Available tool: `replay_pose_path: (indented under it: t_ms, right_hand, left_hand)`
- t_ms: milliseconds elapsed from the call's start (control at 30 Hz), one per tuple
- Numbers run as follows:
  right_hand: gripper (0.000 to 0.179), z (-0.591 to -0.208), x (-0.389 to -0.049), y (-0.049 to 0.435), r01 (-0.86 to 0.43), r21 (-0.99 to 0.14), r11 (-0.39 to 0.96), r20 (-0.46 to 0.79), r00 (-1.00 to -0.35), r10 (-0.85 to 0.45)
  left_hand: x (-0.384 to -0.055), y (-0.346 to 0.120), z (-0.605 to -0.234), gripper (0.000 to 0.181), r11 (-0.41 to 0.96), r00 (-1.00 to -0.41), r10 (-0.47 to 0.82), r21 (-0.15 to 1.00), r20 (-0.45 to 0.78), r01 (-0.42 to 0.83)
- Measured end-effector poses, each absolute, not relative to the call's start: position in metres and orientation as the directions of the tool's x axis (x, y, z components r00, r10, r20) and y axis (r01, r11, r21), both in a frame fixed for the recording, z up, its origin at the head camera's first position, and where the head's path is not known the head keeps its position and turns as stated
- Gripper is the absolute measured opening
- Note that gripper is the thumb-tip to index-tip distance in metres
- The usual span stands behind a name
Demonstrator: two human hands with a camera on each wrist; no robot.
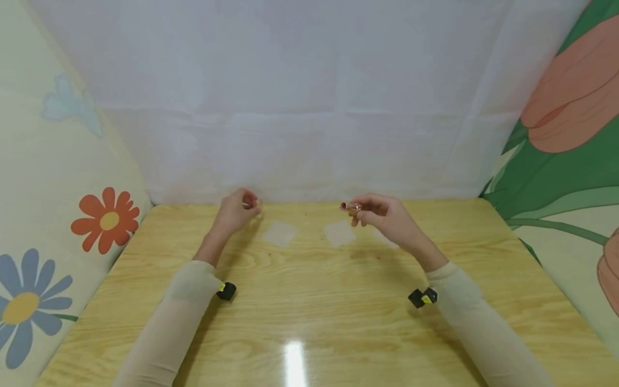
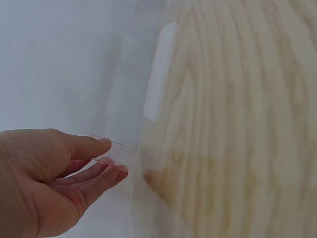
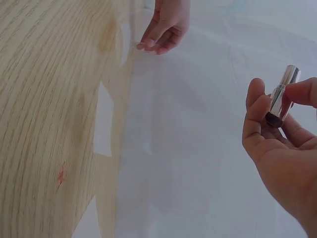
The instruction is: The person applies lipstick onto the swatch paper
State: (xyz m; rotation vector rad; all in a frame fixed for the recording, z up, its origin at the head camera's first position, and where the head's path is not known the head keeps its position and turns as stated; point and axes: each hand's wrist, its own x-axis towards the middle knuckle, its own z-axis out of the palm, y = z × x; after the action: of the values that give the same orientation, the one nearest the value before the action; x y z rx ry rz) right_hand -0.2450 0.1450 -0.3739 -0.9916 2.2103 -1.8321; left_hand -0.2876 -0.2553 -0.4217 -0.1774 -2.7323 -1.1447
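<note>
Near the far edge of the table, my left hand (image 1: 237, 211) pinches a clear, see-through plastic piece (image 2: 116, 154) with straight edges, shaped like a small cap, between thumb and fingers. To the right, my right hand (image 1: 387, 215) holds a shiny metallic lipstick tube (image 3: 286, 87) between thumb and fingers, raised above the table. Its open-looking, dark pinkish end (image 1: 344, 206) points left in the head view. The right wrist view shows a dark base (image 3: 274, 120) at the tube's other end. The two hands are well apart.
Flat white squares lie on the wooden table (image 1: 300, 295): one at left (image 1: 280, 233), one in the middle (image 1: 339, 234), and one at right (image 1: 385, 237), partly behind the right hand. A white cloth (image 1: 309, 107) hangs behind the far edge. A small red mark (image 3: 61, 174) shows on the wood.
</note>
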Motion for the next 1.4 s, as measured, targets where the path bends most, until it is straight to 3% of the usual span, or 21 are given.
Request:
replay_pose_path:
  t_ms: [667,833,1067,1267,1400]
  right_hand:
    - [0.021,-0.370,-0.245,0.142,-0.423,-0.906,0.034,0.335,-0.763,-0.553]
    - [0.021,-0.368,-0.242,0.143,-0.422,-0.906,0.027,0.338,-0.761,-0.553]
    - [0.023,-0.365,-0.238,0.141,-0.424,-0.905,0.025,0.339,-0.758,-0.556]
    - [0.023,-0.364,-0.235,0.138,-0.418,-0.908,-0.028,0.353,-0.727,-0.589]
    - [0.024,-0.365,-0.232,0.135,-0.414,-0.909,-0.043,0.355,-0.717,-0.599]
  left_hand:
    - [-0.281,-0.258,-0.418,0.041,0.680,-0.994,0.022,0.728,0.106,0.093]
    - [-0.274,-0.252,-0.400,0.048,0.680,-0.989,0.016,0.723,0.149,0.120]
    - [-0.257,-0.224,-0.367,0.042,0.641,-0.945,0.079,0.709,0.318,0.292]
    - [-0.240,-0.187,-0.351,0.032,0.506,-0.850,0.247,0.687,0.465,0.522]
    - [-0.230,-0.161,-0.350,0.026,0.411,-0.798,0.313,0.684,0.515,0.602]
